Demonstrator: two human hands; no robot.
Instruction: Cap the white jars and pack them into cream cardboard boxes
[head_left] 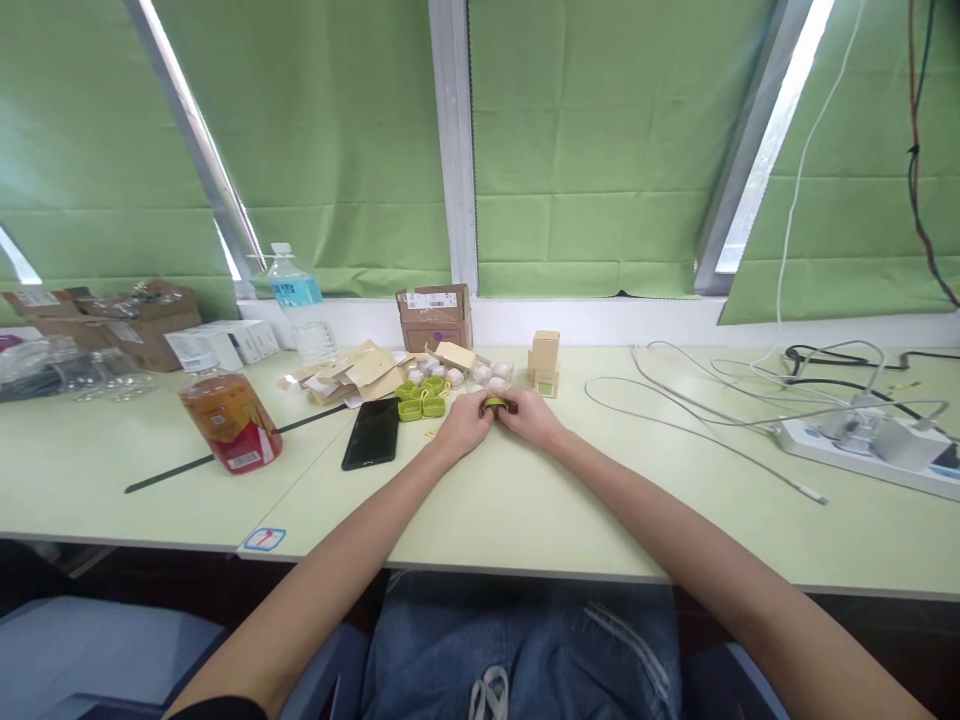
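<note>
Green piece [495, 404] sits low over the pale surface [600, 480], pinched between both hands: the left hand [466, 424] has its grip clamped on one end and the right hand [529, 414] on the other. Similar green shells [421, 398] lie just to the left, near a black phone [372, 433].

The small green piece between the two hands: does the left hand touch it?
Touching. The head view shows the left hand pinching the small green piece from one side, with no gap, and the right hand pinching its other side.
</note>
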